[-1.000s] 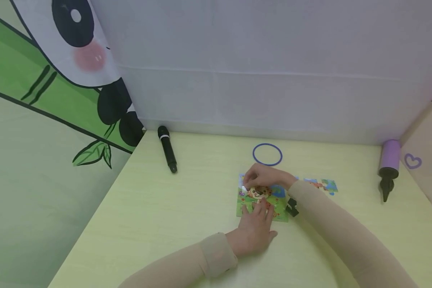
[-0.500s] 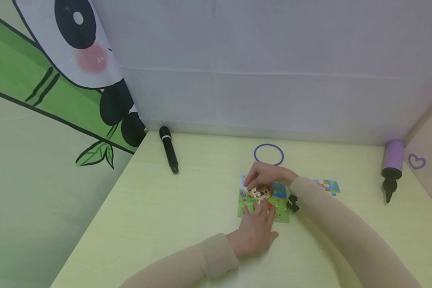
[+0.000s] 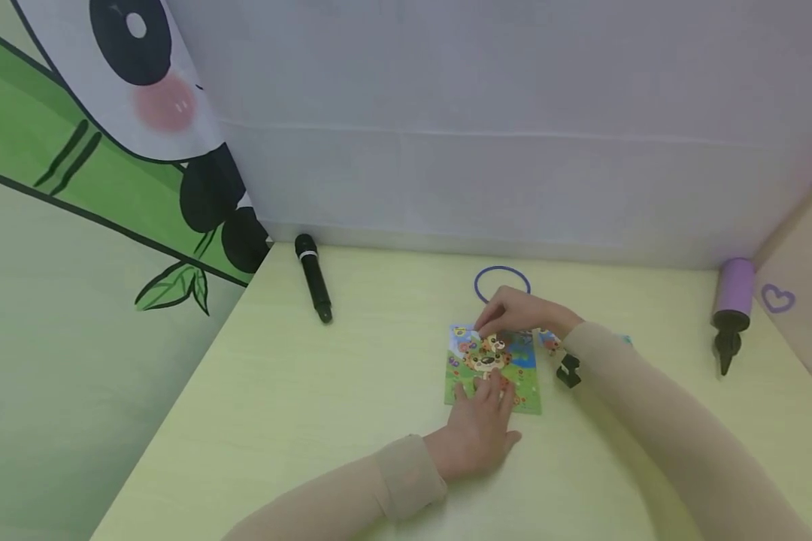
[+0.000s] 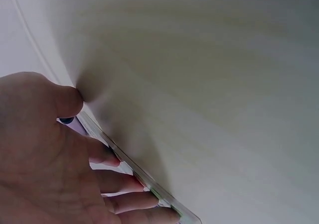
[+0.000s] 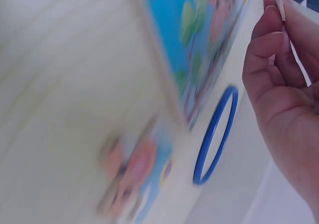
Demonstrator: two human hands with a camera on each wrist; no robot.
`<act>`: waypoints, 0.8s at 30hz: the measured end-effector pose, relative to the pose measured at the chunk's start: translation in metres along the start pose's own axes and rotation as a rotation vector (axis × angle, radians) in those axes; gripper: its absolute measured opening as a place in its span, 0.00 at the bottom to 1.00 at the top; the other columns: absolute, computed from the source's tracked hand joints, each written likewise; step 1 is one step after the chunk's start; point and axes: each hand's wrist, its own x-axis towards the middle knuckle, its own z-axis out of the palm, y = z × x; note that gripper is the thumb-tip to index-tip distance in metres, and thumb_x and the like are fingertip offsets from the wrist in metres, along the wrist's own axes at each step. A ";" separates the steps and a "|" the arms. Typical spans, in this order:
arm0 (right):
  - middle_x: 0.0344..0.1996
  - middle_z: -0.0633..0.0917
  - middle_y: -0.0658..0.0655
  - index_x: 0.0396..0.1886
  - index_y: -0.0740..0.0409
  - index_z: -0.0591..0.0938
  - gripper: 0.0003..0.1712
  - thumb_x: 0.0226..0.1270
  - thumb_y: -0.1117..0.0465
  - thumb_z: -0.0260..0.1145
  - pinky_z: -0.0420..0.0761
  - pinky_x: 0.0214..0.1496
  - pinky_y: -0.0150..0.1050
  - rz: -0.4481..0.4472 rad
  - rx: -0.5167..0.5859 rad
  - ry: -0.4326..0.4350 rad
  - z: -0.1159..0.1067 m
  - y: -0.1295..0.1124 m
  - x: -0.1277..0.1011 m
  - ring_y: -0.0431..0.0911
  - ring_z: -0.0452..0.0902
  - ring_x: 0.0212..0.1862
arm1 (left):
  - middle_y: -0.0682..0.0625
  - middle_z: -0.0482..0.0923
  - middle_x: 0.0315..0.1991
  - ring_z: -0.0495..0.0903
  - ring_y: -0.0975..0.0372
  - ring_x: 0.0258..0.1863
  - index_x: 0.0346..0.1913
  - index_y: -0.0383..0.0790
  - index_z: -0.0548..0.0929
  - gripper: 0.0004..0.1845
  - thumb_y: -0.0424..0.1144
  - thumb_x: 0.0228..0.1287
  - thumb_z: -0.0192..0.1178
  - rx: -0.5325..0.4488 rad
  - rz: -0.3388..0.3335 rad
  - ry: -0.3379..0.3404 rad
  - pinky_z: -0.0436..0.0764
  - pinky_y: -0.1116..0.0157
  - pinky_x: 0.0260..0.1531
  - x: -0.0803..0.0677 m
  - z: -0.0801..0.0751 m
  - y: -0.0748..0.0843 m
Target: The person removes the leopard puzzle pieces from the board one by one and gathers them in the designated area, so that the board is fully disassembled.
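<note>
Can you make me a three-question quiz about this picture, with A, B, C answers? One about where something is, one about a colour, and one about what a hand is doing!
1. Where does the microphone lie?
A. Left of the puzzle
B. On the puzzle
C. Beside the pump

2. What colour is the ring?
A. Red
B. Blue
C. Yellow

3. What is the left hand doing?
A. Holding the microphone
B. Hanging in the air
C. Resting its fingers on the puzzle

Answers:
1. A: the microphone lies on the table, far left of the puzzle.
2. B: it is blue in both the head and right wrist views.
3. C: its fingers lie flat on the puzzle's near part.
</note>
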 end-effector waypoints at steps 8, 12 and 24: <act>0.34 0.87 0.54 0.40 0.61 0.88 0.09 0.62 0.62 0.69 0.80 0.43 0.47 0.127 0.043 0.086 -0.019 0.010 -0.045 0.47 0.83 0.37 | 0.44 0.46 0.74 0.55 0.52 0.69 0.76 0.47 0.50 0.40 0.66 0.69 0.36 -0.064 0.006 0.000 0.63 0.46 0.60 0.003 0.000 -0.001; 0.35 0.87 0.57 0.41 0.65 0.87 0.10 0.62 0.64 0.68 0.80 0.43 0.51 0.140 0.059 0.096 -0.023 0.012 -0.066 0.49 0.84 0.37 | 0.44 0.47 0.74 0.56 0.51 0.69 0.76 0.47 0.51 0.40 0.66 0.69 0.38 -0.083 0.002 0.005 0.64 0.46 0.59 0.003 -0.001 -0.001; 0.33 0.87 0.54 0.39 0.63 0.87 0.08 0.61 0.65 0.69 0.81 0.38 0.38 0.195 -0.012 0.076 -0.020 0.010 -0.104 0.47 0.83 0.35 | 0.42 0.49 0.74 0.55 0.50 0.69 0.75 0.45 0.53 0.39 0.64 0.70 0.39 -0.108 0.009 0.026 0.64 0.44 0.59 0.004 0.001 0.000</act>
